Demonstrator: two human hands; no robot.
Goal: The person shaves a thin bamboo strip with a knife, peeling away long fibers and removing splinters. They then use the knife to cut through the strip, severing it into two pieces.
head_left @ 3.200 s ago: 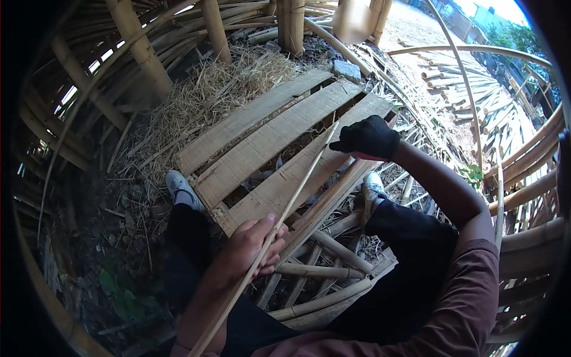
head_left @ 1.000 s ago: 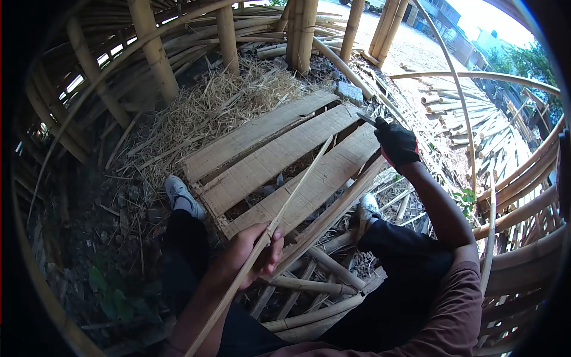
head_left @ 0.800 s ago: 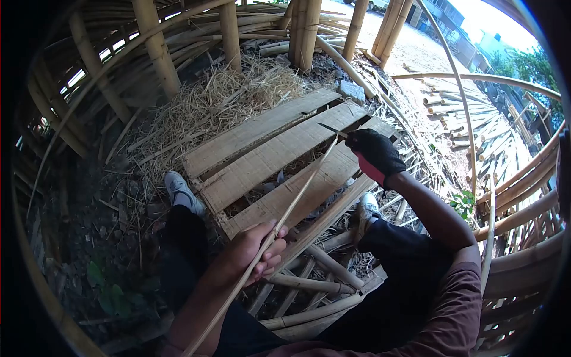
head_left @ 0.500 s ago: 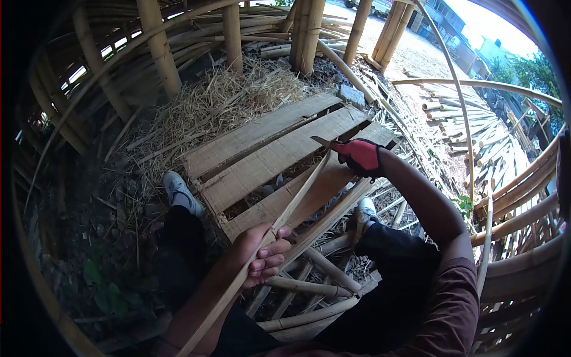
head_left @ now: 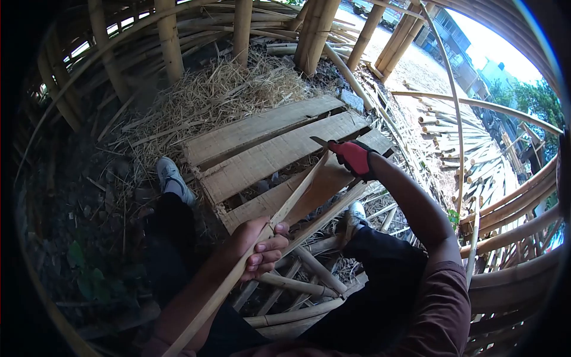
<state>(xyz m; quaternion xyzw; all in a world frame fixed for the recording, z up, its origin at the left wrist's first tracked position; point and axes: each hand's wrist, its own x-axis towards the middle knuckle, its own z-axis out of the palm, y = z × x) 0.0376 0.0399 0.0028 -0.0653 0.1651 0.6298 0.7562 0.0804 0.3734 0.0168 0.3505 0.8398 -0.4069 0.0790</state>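
My left hand, bare, is closed around a long split bamboo strip. The strip runs from the bottom edge, along my left forearm, up to my right hand. That hand wears a red and black glove and grips a knife, its handle hidden in the fist. Its short dark blade points left, just above the far end of the strip. Whether the edge touches the bamboo I cannot tell. Both hands are above a low platform of wooden slats with gaps between the boards.
A heap of dry shavings lies behind the platform. Upright bamboo posts stand at the back, and cut bamboo poles are piled on the right. My left shoe and right shoe flank the platform. Curved bamboo arches nearby.
The view has shifted slightly. My right forearm and elbow appear a little further left and lower. Both grips and the strip look nearly the same.
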